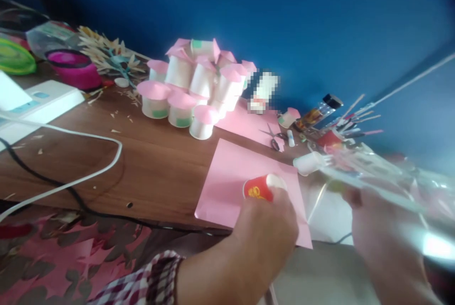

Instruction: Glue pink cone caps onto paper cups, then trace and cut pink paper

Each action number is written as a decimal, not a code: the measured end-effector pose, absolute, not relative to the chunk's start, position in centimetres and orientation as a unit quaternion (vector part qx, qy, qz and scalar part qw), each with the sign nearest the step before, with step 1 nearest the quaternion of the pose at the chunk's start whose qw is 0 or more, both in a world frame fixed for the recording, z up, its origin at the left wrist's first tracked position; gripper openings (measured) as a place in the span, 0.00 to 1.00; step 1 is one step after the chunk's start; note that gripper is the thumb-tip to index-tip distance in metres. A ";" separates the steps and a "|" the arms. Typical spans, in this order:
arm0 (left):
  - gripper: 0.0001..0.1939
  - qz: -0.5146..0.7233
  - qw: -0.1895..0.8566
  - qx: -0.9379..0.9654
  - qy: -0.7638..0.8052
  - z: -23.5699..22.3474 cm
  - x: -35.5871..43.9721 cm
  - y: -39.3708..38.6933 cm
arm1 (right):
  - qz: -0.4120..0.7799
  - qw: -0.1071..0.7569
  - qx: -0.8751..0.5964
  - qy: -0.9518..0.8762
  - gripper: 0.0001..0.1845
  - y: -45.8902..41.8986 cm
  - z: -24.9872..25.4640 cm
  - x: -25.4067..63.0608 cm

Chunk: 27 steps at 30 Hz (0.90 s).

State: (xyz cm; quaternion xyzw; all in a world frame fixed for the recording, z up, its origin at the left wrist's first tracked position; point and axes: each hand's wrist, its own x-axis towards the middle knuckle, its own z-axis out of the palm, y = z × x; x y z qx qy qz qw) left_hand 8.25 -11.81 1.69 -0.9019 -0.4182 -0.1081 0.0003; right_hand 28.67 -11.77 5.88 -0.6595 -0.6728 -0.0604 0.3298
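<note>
My left hand (266,229) is closed around a red paper cup (258,188) with yellow print and a white end. The cup is tilted on its side over a pink sheet of paper (223,174) at the table's front edge. On the right, my right hand (384,234) is smeared by motion near a clear plastic bag (373,167); its fingers are too blurred to read. A white paper cup (308,163) lies between the sheet and the bag. Behind the sheet, scissors (273,136) and a white glue stick (290,138) lie on another pink sheet (236,122).
Several white cups with pink cone tops (201,75) are grouped and stacked against the blue wall. A jar (318,111) and a red pen holder (330,139) stand back right. A white cable (106,139) crosses the left side; pink paper scraps (81,257) lie below the table.
</note>
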 end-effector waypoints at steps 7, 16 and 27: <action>0.16 -0.067 0.009 -0.896 -0.439 3.4 7.3 -11.1 | -0.076 0.387 -0.569 -0.721 0.11 -20.7 0.5 26.6; 0.19 -0.008 0.039 -0.897 -0.439 5.5 7.6 -11.6 | -0.077 0.292 -0.475 -0.826 0.09 -20.2 -3.1 21.8; 0.24 0.018 0.082 -0.892 -0.444 4.2 7.6 -11.1 | -0.121 0.266 -0.507 -0.811 0.09 -19.0 -4.3 20.5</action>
